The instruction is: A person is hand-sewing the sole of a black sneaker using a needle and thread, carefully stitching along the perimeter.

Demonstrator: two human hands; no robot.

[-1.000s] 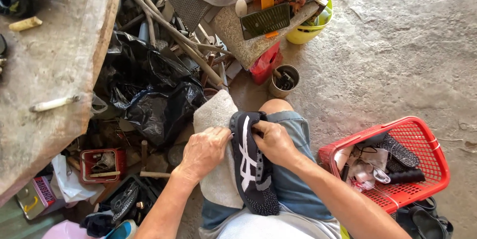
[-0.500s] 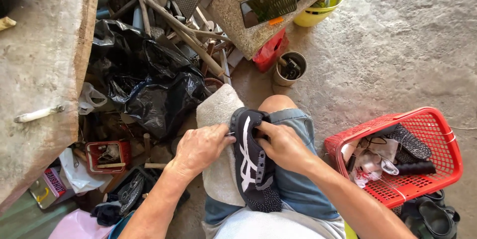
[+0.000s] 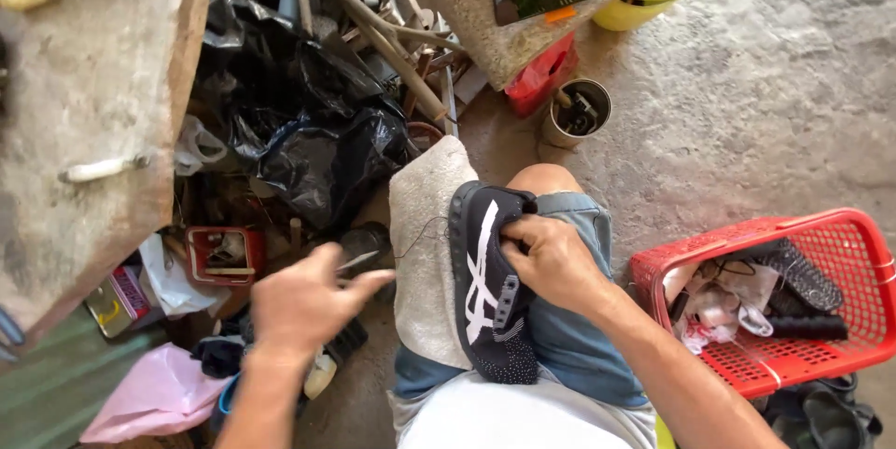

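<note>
A black sneaker with white stripes (image 3: 485, 304) lies sole-side left on my lap, partly on a pale cloth (image 3: 422, 253) draped over my left thigh. My right hand (image 3: 553, 264) grips the sneaker's upper near the collar and holds it against my knee. My left hand (image 3: 308, 304) is out to the left of the shoe, blurred, with thumb and forefinger pinched together. A thin thread (image 3: 415, 230) runs from the sneaker's edge toward those fingertips.
A red plastic basket (image 3: 845, 225) with dark shoe parts and rags stands at my right. A tin can (image 3: 579, 113) sits ahead of my knee. Black bags (image 3: 308, 141), sticks and a small red crate (image 3: 224, 258) crowd the left, beside a concrete slab (image 3: 93, 104).
My left hand has left the sneaker and swung out to the left, drawing the thread with it. The right hand stays on the shoe. The view has tilted slightly lower.
</note>
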